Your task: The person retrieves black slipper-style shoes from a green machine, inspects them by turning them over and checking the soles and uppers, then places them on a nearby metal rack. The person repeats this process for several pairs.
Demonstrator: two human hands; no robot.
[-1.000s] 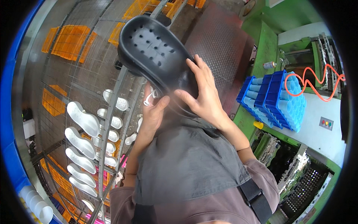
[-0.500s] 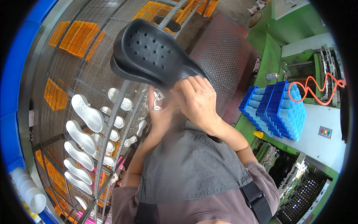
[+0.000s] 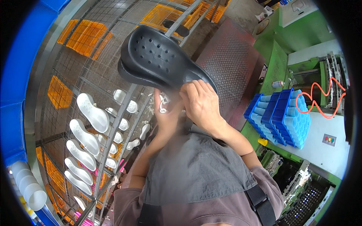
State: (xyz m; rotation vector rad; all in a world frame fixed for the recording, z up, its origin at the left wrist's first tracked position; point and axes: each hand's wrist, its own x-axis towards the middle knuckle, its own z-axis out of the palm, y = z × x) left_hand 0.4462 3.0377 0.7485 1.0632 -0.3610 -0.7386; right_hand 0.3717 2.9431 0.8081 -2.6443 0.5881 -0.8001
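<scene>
A black shoe sole (image 3: 160,56), dotted with small holes at its wide far end, is held up slanting in front of me. My left hand (image 3: 166,115) is under its near part, thumb showing and the other fingers hidden. A curled white strip (image 3: 163,102) shows beside that thumb; I cannot tell whether the hand holds it. Fingers curled, my right hand (image 3: 203,103) presses on the sole's narrow near end and its fingertips are hidden.
White soles (image 3: 92,113) hang in rows on a metal rack (image 3: 107,150) at left. Orange crates (image 3: 85,37) stand beyond its wire mesh. To the right, blue trays of light blue cups (image 3: 279,116) rest on a green machine (image 3: 273,64), near a coiled orange hose (image 3: 315,103).
The whole view has shifted slightly, carrying rack, crates and machine with it. The sole sits a little lower and further right in the picture; both hands keep nearly the same grip.
</scene>
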